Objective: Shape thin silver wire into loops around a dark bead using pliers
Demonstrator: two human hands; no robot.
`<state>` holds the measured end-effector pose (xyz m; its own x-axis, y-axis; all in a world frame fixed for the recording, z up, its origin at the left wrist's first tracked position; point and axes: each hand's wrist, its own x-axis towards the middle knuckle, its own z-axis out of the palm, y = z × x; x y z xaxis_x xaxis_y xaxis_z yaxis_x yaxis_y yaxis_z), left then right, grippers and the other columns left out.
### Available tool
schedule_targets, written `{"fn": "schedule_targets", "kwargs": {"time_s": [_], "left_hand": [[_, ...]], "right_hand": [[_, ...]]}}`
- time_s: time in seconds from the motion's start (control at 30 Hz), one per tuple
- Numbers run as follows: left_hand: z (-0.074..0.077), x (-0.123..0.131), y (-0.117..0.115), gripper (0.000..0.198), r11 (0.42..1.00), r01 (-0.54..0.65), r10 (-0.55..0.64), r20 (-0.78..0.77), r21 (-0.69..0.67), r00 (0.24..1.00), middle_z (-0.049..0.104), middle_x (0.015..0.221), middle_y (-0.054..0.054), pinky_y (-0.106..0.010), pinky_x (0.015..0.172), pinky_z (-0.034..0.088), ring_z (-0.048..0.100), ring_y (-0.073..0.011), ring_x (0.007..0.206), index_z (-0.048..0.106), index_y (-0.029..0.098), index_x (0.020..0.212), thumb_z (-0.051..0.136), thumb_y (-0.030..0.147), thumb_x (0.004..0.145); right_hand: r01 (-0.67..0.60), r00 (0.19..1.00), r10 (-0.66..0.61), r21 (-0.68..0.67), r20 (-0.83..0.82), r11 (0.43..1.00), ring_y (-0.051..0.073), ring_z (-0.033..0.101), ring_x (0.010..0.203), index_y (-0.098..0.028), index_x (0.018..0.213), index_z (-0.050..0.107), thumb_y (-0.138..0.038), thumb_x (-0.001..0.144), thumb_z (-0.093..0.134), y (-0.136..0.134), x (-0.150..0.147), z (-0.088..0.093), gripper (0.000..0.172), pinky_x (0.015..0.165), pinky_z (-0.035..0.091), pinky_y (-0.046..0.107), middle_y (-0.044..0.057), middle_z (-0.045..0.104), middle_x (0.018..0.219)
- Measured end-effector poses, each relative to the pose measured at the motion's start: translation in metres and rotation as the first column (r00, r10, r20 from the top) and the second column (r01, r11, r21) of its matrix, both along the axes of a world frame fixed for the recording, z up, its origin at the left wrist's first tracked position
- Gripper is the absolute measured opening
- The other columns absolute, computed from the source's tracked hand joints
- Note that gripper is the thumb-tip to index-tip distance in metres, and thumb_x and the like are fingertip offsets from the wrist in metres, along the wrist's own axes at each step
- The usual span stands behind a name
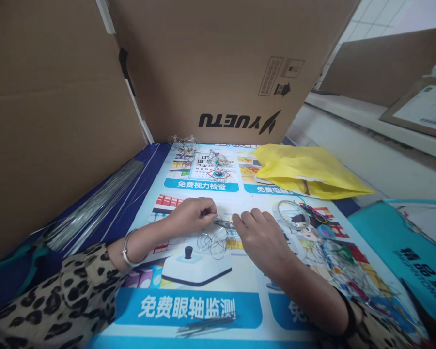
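My left hand [198, 213] is closed in a pinch on the end of a thin silvery wire [215, 242]. The wire hangs in several loose loops just below my fingers. Facing it, my right hand [257, 237] is wrapped round what looks like a pair of small pliers [224, 223]. Their narrow metal jaws point left and meet the wire beside my left fingertips; the handles are hidden in my palm. Both hands are over the middle of the printed poster sheet [240, 271].
Cardboard panels [189, 72] wall off the back and left. Straight wires [105, 198] lie left, short wires [207, 327] in front. On the right are a clear ring-shaped spool [294, 214], tangled coloured wires [345, 261], a yellow bag [305, 167] and a teal bag [396, 242].
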<state>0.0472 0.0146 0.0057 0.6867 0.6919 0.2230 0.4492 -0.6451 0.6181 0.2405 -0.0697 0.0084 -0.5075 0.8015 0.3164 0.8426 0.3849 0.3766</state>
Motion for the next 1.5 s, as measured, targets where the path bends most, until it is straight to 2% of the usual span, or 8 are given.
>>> {"fn": "schedule_targets", "kwargs": {"time_s": [0.23, 0.43, 0.93, 1.3, 1.5], "left_hand": [[-0.0026, -0.0008, 0.0003, 0.008, 1.000, -0.010, 0.010, 0.006, -0.006, 1.000, 0.056, 0.066, 0.004, -0.019, 0.056, 0.037, 0.049, -0.0079, 0.059, 0.055, 0.017, 0.071, 0.049, 0.013, 0.074], [-0.0020, -0.0007, -0.0009, 0.009, 1.000, -0.001, 0.001, 0.019, -0.015, 1.000, 0.057, 0.067, 0.003, -0.019, 0.057, 0.038, 0.049, -0.0080, 0.060, 0.055, 0.017, 0.070, 0.048, 0.014, 0.075], [-0.0014, -0.0026, -0.0022, 0.009, 0.986, 0.089, -0.088, -0.008, 0.143, 0.996, 0.059, 0.071, 0.003, -0.020, 0.060, 0.038, 0.051, -0.0076, 0.063, 0.055, 0.017, 0.074, 0.047, 0.011, 0.076], [-0.0029, -0.0018, -0.0025, 0.010, 0.980, 0.075, -0.077, 0.002, 0.184, 0.997, 0.059, 0.070, 0.002, -0.020, 0.060, 0.039, 0.051, -0.0082, 0.063, 0.054, 0.016, 0.073, 0.047, 0.010, 0.075], [-0.0020, -0.0012, -0.0038, 0.010, 0.970, 0.074, -0.079, 0.010, 0.230, 0.997, 0.059, 0.068, 0.002, -0.019, 0.058, 0.039, 0.052, -0.0080, 0.061, 0.055, 0.015, 0.072, 0.047, 0.010, 0.075]], "right_hand": [[0.069, 0.996, -0.071, -0.048, -0.058, 0.996, 0.020, 0.041, 0.076, -0.016, 0.099, 0.059, -0.011, 0.080, 0.047, 0.0031, -0.0001, -0.0044, 0.022, 0.064, 0.023, 0.033, 0.006, 0.055, 0.081], [0.114, 0.987, -0.126, -0.119, -0.097, 0.986, 0.020, 0.042, 0.079, -0.019, 0.093, 0.059, -0.010, 0.079, 0.047, 0.0050, -0.0011, -0.0010, 0.020, 0.065, 0.022, 0.033, 0.006, 0.055, 0.082], [0.115, 0.980, -0.140, -0.178, -0.139, 0.977, 0.019, 0.041, 0.077, -0.019, 0.083, 0.059, -0.009, 0.074, 0.049, 0.0050, -0.0006, 0.0011, 0.017, 0.063, 0.021, 0.032, 0.006, 0.056, 0.078], [0.150, 0.975, -0.171, -0.148, -0.143, 0.978, 0.021, 0.043, 0.078, -0.019, 0.081, 0.058, -0.009, 0.075, 0.048, 0.0053, -0.0026, -0.0005, 0.016, 0.062, 0.021, 0.033, 0.006, 0.056, 0.077], [0.150, 0.974, -0.176, -0.176, -0.141, 0.973, 0.019, 0.043, 0.074, -0.020, 0.079, 0.056, -0.008, 0.075, 0.047, 0.0043, -0.0023, -0.0027, 0.016, 0.062, 0.020, 0.032, 0.004, 0.056, 0.075]]}}
